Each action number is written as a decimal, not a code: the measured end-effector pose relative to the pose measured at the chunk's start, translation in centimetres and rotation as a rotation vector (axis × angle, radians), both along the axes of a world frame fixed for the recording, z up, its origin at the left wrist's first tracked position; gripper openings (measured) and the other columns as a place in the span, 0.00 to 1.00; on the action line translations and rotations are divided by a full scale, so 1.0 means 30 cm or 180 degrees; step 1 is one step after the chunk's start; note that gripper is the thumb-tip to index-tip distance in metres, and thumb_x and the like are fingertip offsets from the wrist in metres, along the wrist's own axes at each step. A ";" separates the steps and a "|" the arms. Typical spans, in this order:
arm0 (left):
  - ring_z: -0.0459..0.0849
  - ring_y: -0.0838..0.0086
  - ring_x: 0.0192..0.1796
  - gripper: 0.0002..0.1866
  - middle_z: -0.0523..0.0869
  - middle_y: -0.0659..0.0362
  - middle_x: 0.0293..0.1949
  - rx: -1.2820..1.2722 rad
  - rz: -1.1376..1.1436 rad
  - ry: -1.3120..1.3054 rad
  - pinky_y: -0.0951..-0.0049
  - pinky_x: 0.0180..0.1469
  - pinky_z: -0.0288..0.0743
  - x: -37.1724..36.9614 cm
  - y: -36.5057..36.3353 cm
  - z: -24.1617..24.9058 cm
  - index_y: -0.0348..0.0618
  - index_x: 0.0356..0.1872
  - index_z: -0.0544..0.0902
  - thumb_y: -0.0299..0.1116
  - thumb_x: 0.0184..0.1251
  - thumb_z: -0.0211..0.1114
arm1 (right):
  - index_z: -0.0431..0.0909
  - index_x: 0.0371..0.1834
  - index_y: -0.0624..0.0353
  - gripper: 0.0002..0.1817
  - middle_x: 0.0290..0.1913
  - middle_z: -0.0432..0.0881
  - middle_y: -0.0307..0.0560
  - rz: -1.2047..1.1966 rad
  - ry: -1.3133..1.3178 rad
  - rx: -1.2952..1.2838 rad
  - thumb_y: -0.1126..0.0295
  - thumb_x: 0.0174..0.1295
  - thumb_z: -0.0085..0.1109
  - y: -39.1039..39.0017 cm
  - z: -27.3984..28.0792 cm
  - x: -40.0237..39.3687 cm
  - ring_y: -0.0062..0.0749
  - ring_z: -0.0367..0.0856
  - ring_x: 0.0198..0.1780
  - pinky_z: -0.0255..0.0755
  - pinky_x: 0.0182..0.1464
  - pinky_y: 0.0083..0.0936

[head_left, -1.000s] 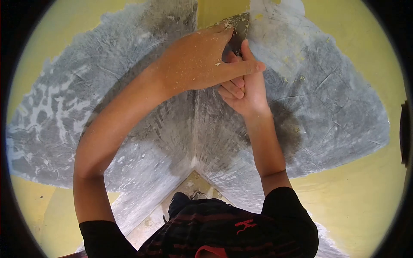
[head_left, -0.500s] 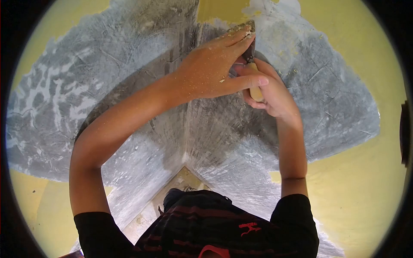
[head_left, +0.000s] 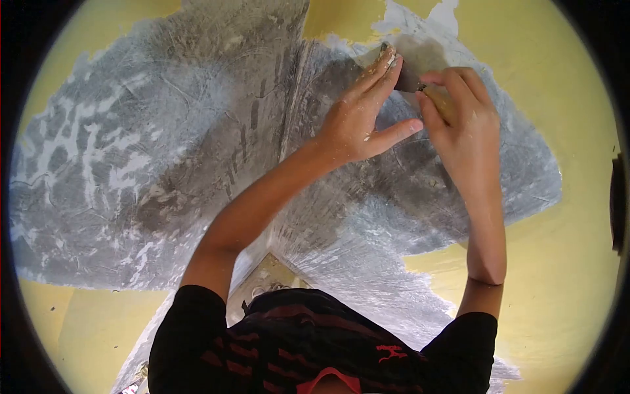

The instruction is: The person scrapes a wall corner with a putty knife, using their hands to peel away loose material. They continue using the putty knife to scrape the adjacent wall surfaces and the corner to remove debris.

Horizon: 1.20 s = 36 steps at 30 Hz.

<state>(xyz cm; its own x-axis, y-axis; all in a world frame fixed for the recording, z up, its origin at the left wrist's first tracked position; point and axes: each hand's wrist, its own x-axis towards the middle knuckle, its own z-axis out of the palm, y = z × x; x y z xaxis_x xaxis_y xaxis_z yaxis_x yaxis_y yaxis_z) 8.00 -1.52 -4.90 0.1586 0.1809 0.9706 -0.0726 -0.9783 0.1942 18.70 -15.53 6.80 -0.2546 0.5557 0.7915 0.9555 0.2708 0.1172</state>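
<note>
A scraper with a light yellow handle (head_left: 438,105) and a dark, flat metal blade (head_left: 408,77) is against the grey wall right of the corner. My right hand (head_left: 469,118) is closed around the handle. On the blade's left side, the stretched fingers of my left hand (head_left: 361,115) rest at its edge, thumb spread apart and pointing toward my right hand. Pale crumbs cling to the left fingertips and speckle that hand. The grey scraped surface (head_left: 367,177) lies behind both hands; the exact contact of the blade's edge is hidden by the left fingers.
Yellow paint (head_left: 344,18) borders the grey area above and at the right. The corner line (head_left: 289,125) runs down between two walls to the floor (head_left: 269,272) by my feet. A dark object (head_left: 617,203) sits at the right edge.
Both hands and the scraper have shifted right. The right hand has turned so its back faces me, and the scraper now tilts with its handle to the lower right.
</note>
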 end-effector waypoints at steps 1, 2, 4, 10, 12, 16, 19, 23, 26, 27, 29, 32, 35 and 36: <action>0.70 0.37 0.82 0.47 0.70 0.27 0.78 -0.0061 -0.0082 -0.0198 0.50 0.79 0.70 0.013 -0.002 -0.005 0.22 0.77 0.72 0.51 0.69 0.78 | 0.86 0.51 0.61 0.13 0.43 0.88 0.54 0.0002 -0.0019 0.0001 0.76 0.63 0.72 0.011 -0.002 -0.004 0.51 0.89 0.42 0.82 0.46 0.38; 0.70 0.38 0.81 0.43 0.71 0.28 0.77 -0.0128 -0.0164 -0.0391 0.51 0.79 0.71 0.025 -0.003 -0.010 0.23 0.76 0.73 0.45 0.71 0.78 | 0.87 0.51 0.61 0.13 0.42 0.88 0.52 0.0376 0.0065 0.0297 0.78 0.62 0.72 0.025 -0.014 -0.004 0.46 0.89 0.40 0.82 0.46 0.35; 0.72 0.39 0.81 0.38 0.73 0.29 0.77 -0.0204 -0.0171 -0.0593 0.52 0.78 0.73 0.058 0.011 -0.017 0.24 0.75 0.74 0.38 0.72 0.76 | 0.87 0.50 0.61 0.13 0.41 0.88 0.51 0.0759 0.0142 0.0562 0.80 0.62 0.72 0.052 -0.050 0.003 0.41 0.88 0.39 0.82 0.46 0.33; 0.78 0.40 0.76 0.29 0.78 0.31 0.73 -0.0347 -0.0188 -0.0959 0.56 0.74 0.77 0.112 0.002 -0.018 0.29 0.72 0.79 0.20 0.69 0.70 | 0.84 0.42 0.67 0.03 0.36 0.86 0.47 0.2464 0.2109 0.0649 0.80 0.68 0.66 0.204 -0.150 0.011 0.32 0.85 0.38 0.79 0.45 0.29; 0.79 0.40 0.75 0.29 0.79 0.32 0.72 -0.0275 -0.0229 -0.0944 0.56 0.74 0.78 0.131 0.008 -0.008 0.30 0.72 0.80 0.19 0.68 0.69 | 0.75 0.37 0.67 0.08 0.33 0.83 0.59 0.3428 0.1888 0.0472 0.75 0.76 0.54 0.241 -0.157 0.020 0.41 0.81 0.36 0.77 0.45 0.32; 0.81 0.44 0.74 0.29 0.82 0.35 0.70 -0.0127 0.0025 -0.1117 0.56 0.73 0.80 0.150 0.005 0.049 0.32 0.70 0.82 0.20 0.66 0.73 | 0.71 0.24 0.66 0.13 0.19 0.73 0.48 0.3919 0.2580 0.1068 0.80 0.70 0.54 0.283 -0.098 0.003 0.27 0.69 0.22 0.63 0.27 0.28; 0.83 0.47 0.73 0.29 0.83 0.38 0.70 -0.0135 0.0175 -0.1090 0.57 0.72 0.81 0.145 0.011 0.050 0.34 0.70 0.83 0.22 0.66 0.75 | 0.64 0.16 0.63 0.21 0.16 0.69 0.46 0.3795 0.2732 0.1542 0.76 0.70 0.52 0.327 -0.086 -0.042 0.23 0.62 0.17 0.53 0.21 0.27; 0.85 0.47 0.70 0.28 0.84 0.38 0.69 -0.0021 0.0254 -0.0877 0.58 0.70 0.83 0.125 0.050 0.029 0.34 0.69 0.84 0.25 0.67 0.76 | 0.62 0.13 0.62 0.23 0.13 0.66 0.44 0.3395 0.2346 0.1827 0.75 0.69 0.53 0.341 -0.100 -0.064 0.22 0.59 0.16 0.52 0.20 0.26; 0.86 0.48 0.69 0.27 0.83 0.39 0.70 0.0243 0.0326 -0.0968 0.58 0.67 0.85 0.127 0.067 0.046 0.34 0.68 0.85 0.25 0.67 0.76 | 0.63 0.13 0.61 0.22 0.13 0.67 0.43 0.3577 0.2544 0.1788 0.75 0.69 0.53 0.340 -0.086 -0.054 0.21 0.61 0.17 0.55 0.20 0.25; 0.86 0.48 0.69 0.27 0.83 0.39 0.70 0.0223 0.0296 -0.0959 0.58 0.67 0.85 0.135 0.097 0.045 0.34 0.68 0.85 0.25 0.67 0.76 | 0.63 0.13 0.61 0.22 0.13 0.67 0.43 0.3539 0.2549 0.1792 0.75 0.69 0.53 0.358 -0.088 -0.050 0.21 0.61 0.17 0.55 0.20 0.25; 0.86 0.49 0.69 0.26 0.83 0.39 0.70 0.0499 0.0472 -0.1183 0.59 0.66 0.86 0.150 0.147 0.030 0.33 0.66 0.86 0.25 0.66 0.77 | 0.65 0.13 0.61 0.22 0.13 0.68 0.44 0.3315 0.2510 0.1906 0.75 0.68 0.53 0.391 -0.098 -0.043 0.21 0.62 0.17 0.59 0.21 0.25; 0.88 0.49 0.67 0.24 0.84 0.39 0.69 0.0300 0.0458 -0.0905 0.60 0.65 0.86 0.122 0.109 0.037 0.32 0.64 0.87 0.25 0.66 0.77 | 0.65 0.13 0.62 0.21 0.14 0.69 0.43 0.3115 0.2281 0.2116 0.76 0.68 0.52 0.364 -0.093 -0.040 0.21 0.63 0.17 0.60 0.21 0.25; 0.88 0.50 0.67 0.23 0.85 0.38 0.67 0.0493 0.0358 -0.0954 0.60 0.67 0.86 0.136 0.054 0.088 0.33 0.64 0.87 0.24 0.68 0.76 | 0.65 0.12 0.63 0.22 0.14 0.69 0.42 0.3057 0.2237 0.2300 0.77 0.68 0.51 0.366 -0.064 -0.038 0.22 0.62 0.16 0.60 0.22 0.24; 0.88 0.50 0.67 0.23 0.85 0.38 0.67 0.0477 0.0359 -0.0949 0.60 0.67 0.86 0.137 0.067 0.087 0.33 0.64 0.87 0.24 0.68 0.76 | 0.65 0.12 0.63 0.22 0.14 0.69 0.41 0.3003 0.2312 0.2347 0.77 0.68 0.51 0.356 -0.065 -0.036 0.22 0.62 0.16 0.59 0.21 0.24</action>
